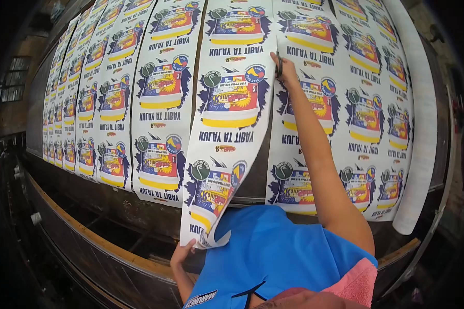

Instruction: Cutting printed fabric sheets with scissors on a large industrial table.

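Observation:
A long strip of white printed sheet (227,136) with repeated colourful designs hangs toward me, its lower end curling over the table's near edge. My left hand (183,251) is closed on the bottom corner of this strip. Far up, at the strip's right edge, my right hand (287,71) grips a pair of scissors (279,66) with dark handles. The scissors point away from me, at the top of the gap between the strip and the wider printed sheet (340,129) to the right. My fingers partly cover the handles.
Several separate printed strips (160,103) lie side by side on the dark table (252,180) to the left. A rolled white edge (420,129) runs along the sheet's right side. A wooden rail (103,244) borders the near side. A pink towel (358,283) lies on my shoulder.

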The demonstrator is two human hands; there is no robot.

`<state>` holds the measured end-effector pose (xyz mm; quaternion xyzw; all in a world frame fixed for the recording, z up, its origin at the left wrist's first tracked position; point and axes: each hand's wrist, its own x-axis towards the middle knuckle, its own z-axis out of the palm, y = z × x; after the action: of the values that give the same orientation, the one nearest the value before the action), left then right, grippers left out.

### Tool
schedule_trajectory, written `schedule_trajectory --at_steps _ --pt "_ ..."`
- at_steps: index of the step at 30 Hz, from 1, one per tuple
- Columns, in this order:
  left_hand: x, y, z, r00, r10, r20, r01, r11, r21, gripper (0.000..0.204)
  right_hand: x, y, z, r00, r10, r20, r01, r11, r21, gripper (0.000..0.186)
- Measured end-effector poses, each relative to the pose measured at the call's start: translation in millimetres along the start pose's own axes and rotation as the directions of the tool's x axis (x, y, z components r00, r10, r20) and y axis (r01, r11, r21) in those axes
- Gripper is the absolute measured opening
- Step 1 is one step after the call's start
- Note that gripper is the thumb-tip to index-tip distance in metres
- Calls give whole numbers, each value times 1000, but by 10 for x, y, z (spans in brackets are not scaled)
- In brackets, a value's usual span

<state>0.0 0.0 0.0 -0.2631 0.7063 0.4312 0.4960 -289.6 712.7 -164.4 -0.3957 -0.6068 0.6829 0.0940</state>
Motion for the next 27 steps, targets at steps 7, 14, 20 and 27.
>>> schedule_trajectory --at_steps 7,14,20,27 --pt "-240 26 295 997 -55 -60 48 993 -104 31 665 -329 -34 998 -60 4 60 991 -118 59" --pt "-169 -71 507 997 7 -74 -16 993 -120 32 949 -595 -44 986 -163 36 164 986 -28 50" --pt "19 -234 608 988 98 -120 -102 995 -23 32 615 -959 -245 967 -216 132 222 975 -30 47" --pt "221 -556 612 951 227 -209 -237 971 -26 34 256 -1370 -309 855 -460 239 462 885 52 39"
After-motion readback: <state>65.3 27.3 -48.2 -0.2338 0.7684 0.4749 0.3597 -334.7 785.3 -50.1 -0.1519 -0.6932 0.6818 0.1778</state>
